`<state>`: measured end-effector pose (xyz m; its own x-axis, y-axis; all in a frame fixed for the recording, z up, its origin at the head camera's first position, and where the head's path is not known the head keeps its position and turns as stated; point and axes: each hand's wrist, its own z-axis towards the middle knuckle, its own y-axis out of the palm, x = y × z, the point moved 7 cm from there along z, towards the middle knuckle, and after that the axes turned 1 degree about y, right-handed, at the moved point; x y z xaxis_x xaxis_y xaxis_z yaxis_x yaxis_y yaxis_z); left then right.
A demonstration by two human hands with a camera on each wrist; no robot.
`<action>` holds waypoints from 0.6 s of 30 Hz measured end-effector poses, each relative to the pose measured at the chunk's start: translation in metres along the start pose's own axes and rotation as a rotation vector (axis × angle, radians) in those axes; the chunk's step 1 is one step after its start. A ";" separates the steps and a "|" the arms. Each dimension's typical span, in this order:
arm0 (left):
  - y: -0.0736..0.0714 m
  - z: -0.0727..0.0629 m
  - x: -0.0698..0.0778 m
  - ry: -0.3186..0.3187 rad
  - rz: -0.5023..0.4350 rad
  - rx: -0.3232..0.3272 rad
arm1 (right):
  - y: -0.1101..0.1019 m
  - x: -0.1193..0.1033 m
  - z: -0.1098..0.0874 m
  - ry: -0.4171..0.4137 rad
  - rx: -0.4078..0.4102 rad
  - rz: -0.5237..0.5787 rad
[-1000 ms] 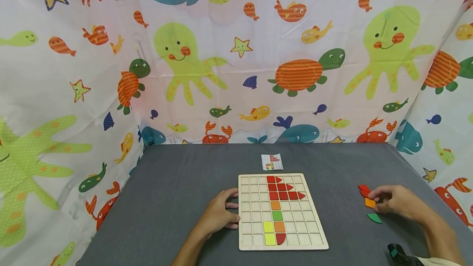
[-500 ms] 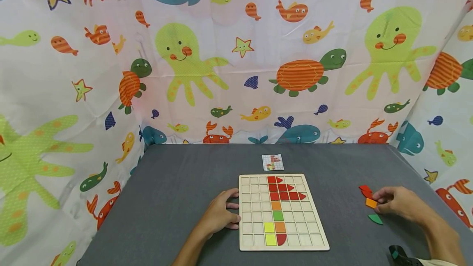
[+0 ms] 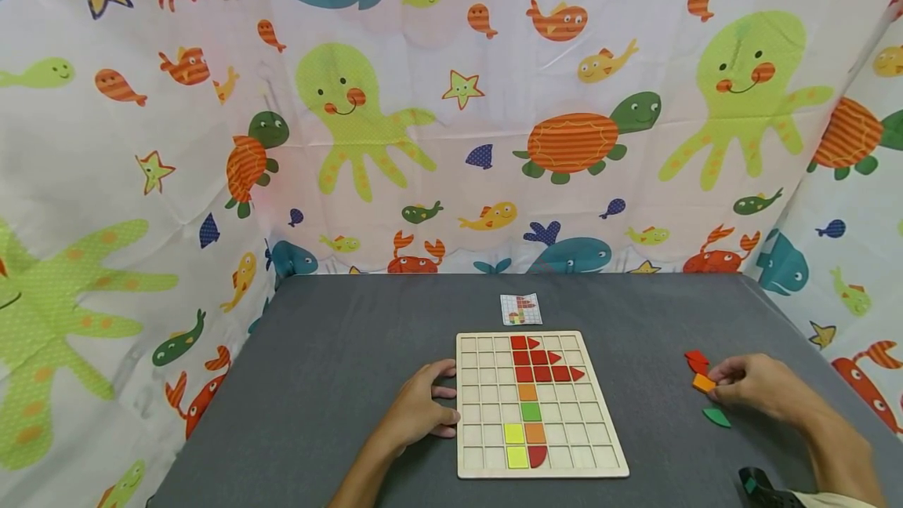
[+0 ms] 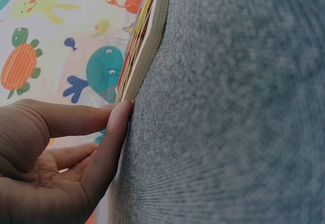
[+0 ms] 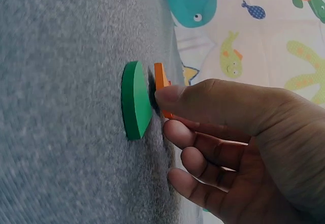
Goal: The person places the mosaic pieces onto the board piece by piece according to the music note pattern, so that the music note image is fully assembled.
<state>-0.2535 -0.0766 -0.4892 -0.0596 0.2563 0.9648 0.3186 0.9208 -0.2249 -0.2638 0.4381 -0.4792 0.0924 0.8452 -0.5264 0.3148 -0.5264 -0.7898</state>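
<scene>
My right hand (image 3: pixel 758 386) pinches an orange square tile (image 3: pixel 703 383) between thumb and finger, at the right of the grey table. In the right wrist view the orange tile (image 5: pixel 161 84) stands tilted off the cloth. Just nearer lies a green curved piece (image 3: pixel 717 417); beyond the hand are red pieces (image 3: pixel 697 361), partly hidden. My left hand (image 3: pixel 416 411) touches the left edge of a wooden grid board (image 3: pixel 578 418) with its fingertips. Red, orange, green and yellow tiles sit in the board's cells. The left wrist view has the fingers (image 4: pixel 109 142) against the board's edge (image 4: pixel 147 56).
A small printed card (image 3: pixel 520 310) with a coloured grid picture lies behind the board. A black device (image 3: pixel 762 486) is on the right wrist. A sea-animal curtain (image 3: pixel 451 139) borders the table (image 3: pixel 367 328) at the back and sides.
My right hand has taken the orange tile slightly up and to the left, and the tile now looks tilted. The left hand and the board have stayed in place.
</scene>
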 end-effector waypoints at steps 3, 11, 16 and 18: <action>0.000 0.000 0.000 0.001 0.000 -0.001 | 0.000 -0.004 0.000 -0.006 0.001 0.008; 0.000 0.000 -0.001 0.000 -0.005 -0.004 | 0.005 -0.034 0.002 -0.085 0.038 0.042; 0.000 -0.001 0.000 -0.003 -0.008 -0.003 | 0.012 -0.066 0.003 -0.145 0.078 0.039; 0.000 -0.001 0.000 -0.002 -0.009 -0.002 | 0.015 -0.079 0.004 -0.166 0.092 0.039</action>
<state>-0.2529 -0.0767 -0.4887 -0.0648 0.2491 0.9663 0.3202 0.9223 -0.2163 -0.2697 0.3632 -0.4507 -0.0570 0.8010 -0.5959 0.2253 -0.5711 -0.7893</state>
